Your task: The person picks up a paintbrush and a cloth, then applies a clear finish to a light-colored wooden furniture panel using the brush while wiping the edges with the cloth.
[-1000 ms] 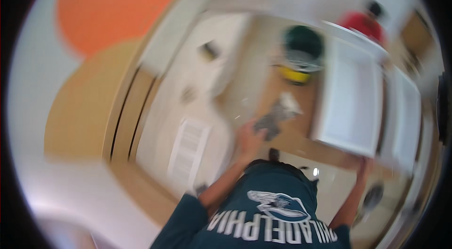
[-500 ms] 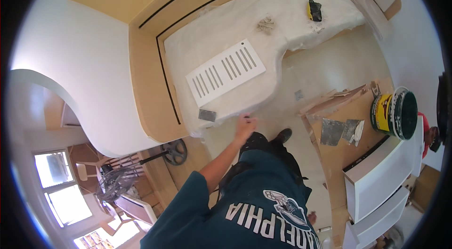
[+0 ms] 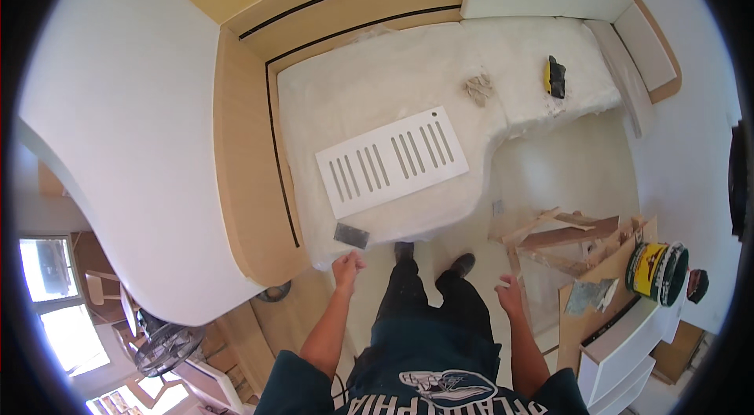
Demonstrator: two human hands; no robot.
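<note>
Currently, the head view shows both hands apart and raised in front of the dark-clad body. The left hand [image 3: 346, 267] has its fingers curled loosely inward; whether they close on something small I cannot tell. Just ahead of it lies a grey plate [image 3: 351, 235], flat near the front edge of a bench [image 3: 377, 85] under a pale cover, with a narrow gap between plate and fingers. The right hand [image 3: 509, 294] is released, its fingers spread and gripping nothing, near a wooden frame [image 3: 534, 239] on the floor. Beyond the plate, a white panel [image 3: 392, 162] with two groups of slots rests slantwise on the bench, one small hole near its far right corner. Farther right on the cover sit a crumpled lump [image 3: 477, 89] and a black and yellow object [image 3: 556, 77]. At the right, a green and yellow bucket [image 3: 648, 269] stands beside a brown board [image 3: 572, 322] that bears a greyish sheet [image 3: 589, 296].
</note>
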